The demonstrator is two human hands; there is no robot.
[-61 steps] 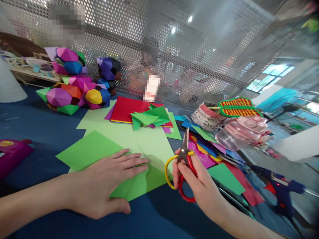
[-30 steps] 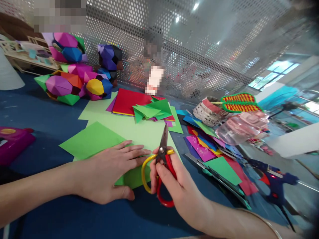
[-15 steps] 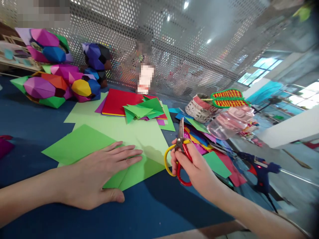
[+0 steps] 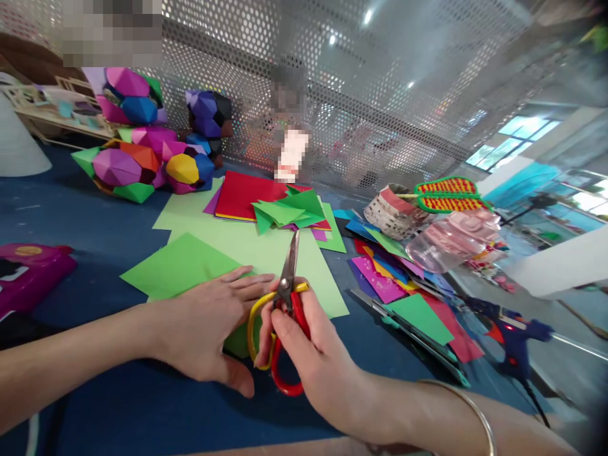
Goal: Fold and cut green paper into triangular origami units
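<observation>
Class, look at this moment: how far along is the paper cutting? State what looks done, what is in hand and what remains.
Done: folded green pieces lie piled on the red paper stack. In hand: the left hand presses the green sheet flat; the right hand holds the scissors, blades shut, above it. Left: no cut shows in that sheet.

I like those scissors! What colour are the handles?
On the scissors, one handle loop is yellow and the other red; the head view shows them.
</observation>
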